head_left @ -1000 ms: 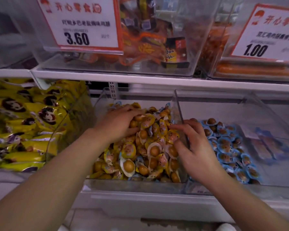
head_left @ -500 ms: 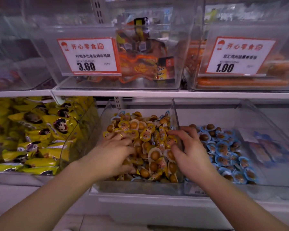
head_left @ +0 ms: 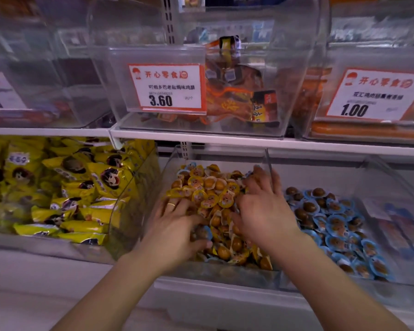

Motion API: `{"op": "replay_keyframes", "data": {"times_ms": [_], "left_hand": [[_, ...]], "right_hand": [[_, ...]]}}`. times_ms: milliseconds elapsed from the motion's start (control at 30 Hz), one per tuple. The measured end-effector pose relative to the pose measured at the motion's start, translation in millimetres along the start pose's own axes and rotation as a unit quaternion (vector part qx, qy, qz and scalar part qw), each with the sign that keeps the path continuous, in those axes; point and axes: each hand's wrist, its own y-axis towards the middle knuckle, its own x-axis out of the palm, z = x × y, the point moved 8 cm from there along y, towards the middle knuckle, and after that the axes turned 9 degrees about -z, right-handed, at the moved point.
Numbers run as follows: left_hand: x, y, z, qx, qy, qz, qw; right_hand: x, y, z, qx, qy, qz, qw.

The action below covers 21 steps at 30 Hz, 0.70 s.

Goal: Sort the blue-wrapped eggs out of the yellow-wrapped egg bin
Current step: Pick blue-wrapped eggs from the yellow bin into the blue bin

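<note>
- Two hands work the yellow bin (head_left: 170, 163); yellow packets (head_left: 81, 187) fill the neighbouring bin to its left.
- Left hand (head_left: 177, 225) lies spread, palm down, on the yellow eggs (head_left: 210, 192), gripping nothing I can see.
- A blue egg (head_left: 204, 232) (blue rim showing) sits just right of the left fingertips, so that hand is nearer.
- Right hand (head_left: 263, 209), fingers loosely curled, digs by the divider (head_left: 269, 163); whether it holds anything is hidden.
- Blue bin (head_left: 368, 168) lies just right.

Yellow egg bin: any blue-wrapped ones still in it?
Yes. The yellow egg bin still holds blue-wrapped eggs at its back left corner, and another blue-edged one shows by the left hand.
</note>
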Motion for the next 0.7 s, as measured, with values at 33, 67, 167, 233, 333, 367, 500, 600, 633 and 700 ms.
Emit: {"op": "replay_keyframes", "data": {"times_ms": [33,67,167,233,333,367,500,600,633,700], "left_hand": [[1,2,-2,0.002,-0.015,0.002,1.000],[0,4,-3,0.010,-0.030,0.013,0.999],[-13,2,-5,0.024,-0.076,0.096,0.992],[-21,-2,-6,0.015,-0.126,0.147,0.981],[-27,-9,-13,-0.007,-0.224,0.194,0.955],[-28,-9,-16,-0.013,-0.260,0.197,0.945],[-31,-8,-17,0.005,-0.346,0.181,0.921],[-29,-7,-25,-0.029,-0.429,0.199,0.881],[-25,-6,-29,-0.057,-0.484,0.200,0.850],[-17,-4,-28,-0.104,-0.601,0.190,0.769]], "right_hand": [[4,6,2,0.014,-0.011,-0.020,1.000],[7,12,4,0.025,-0.027,-0.036,0.999],[13,27,5,0.034,-0.063,-0.076,0.995],[15,38,4,0.044,-0.061,-0.083,0.994],[16,45,6,0.061,-0.033,-0.067,0.995],[15,45,8,0.065,-0.020,-0.057,0.996],[15,36,12,0.072,-0.024,-0.047,0.996],[-2,24,3,0.029,0.025,-0.011,0.999],[-15,16,1,0.002,0.058,0.040,0.998],[-42,-3,3,-0.031,0.175,0.144,0.973]]}}
